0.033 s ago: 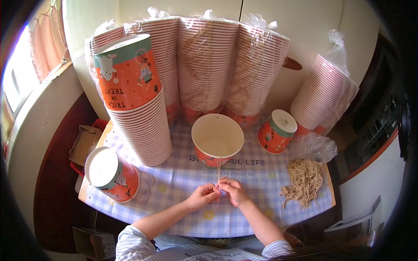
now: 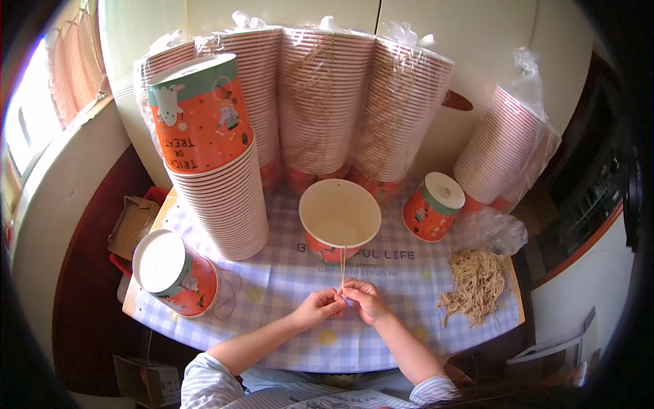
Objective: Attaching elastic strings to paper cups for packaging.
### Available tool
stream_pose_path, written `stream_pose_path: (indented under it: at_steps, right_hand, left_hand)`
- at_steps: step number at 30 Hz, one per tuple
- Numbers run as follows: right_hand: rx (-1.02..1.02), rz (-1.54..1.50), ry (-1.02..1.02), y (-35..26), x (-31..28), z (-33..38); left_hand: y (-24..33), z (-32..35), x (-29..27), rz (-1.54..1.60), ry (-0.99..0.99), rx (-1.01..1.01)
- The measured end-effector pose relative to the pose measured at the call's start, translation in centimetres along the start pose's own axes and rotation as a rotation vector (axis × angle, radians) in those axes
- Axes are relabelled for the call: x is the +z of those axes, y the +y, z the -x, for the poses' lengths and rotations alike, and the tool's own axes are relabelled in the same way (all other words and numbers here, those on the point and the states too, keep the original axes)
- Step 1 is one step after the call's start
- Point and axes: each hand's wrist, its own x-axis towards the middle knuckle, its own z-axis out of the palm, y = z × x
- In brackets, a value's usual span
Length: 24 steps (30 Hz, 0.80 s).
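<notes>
A paper bucket (image 2: 339, 213), cream inside and orange outside, stands mouth up at the middle of the table. From a hole near its front rim a beige string (image 2: 343, 264) runs toward me in two strands. My left hand (image 2: 319, 307) and my right hand (image 2: 366, 298) meet in front of the bucket, fingertips pinched on the string. Exactly how the ends cross is too small to tell. To the right lies a loose heap of beige strings (image 2: 475, 286). An upside-down bucket with a string beside it (image 2: 187, 281) sits at the left front.
A tall stack of upturned buckets (image 2: 221, 204) rises at the left. Plastic-wrapped bucket stacks (image 2: 327, 102) line the back, with another wrapped stack (image 2: 501, 146) at the right. One upturned bucket (image 2: 434, 208) and a crumpled clear bag (image 2: 494, 230) are near the strings. A checked cloth (image 2: 272, 334) covers the table.
The bucket has shifted very slightly to the left. My hands stay in place, still pinching the string.
</notes>
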Motion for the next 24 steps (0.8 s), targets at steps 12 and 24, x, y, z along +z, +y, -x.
stream_pose_path:
  at_steps: [12, 24]
  right_hand:
    - [0.169, -0.27, -0.012, -0.4, 1.1, -0.9]
    - [0.167, -0.315, 0.005, -1.9, 0.8, -4.0]
  left_hand:
    - [-0.2, 0.0, -0.5, -0.172, -0.043, 0.089]
    - [-0.1, 0.4, 0.2, -0.633, -0.137, 0.171]
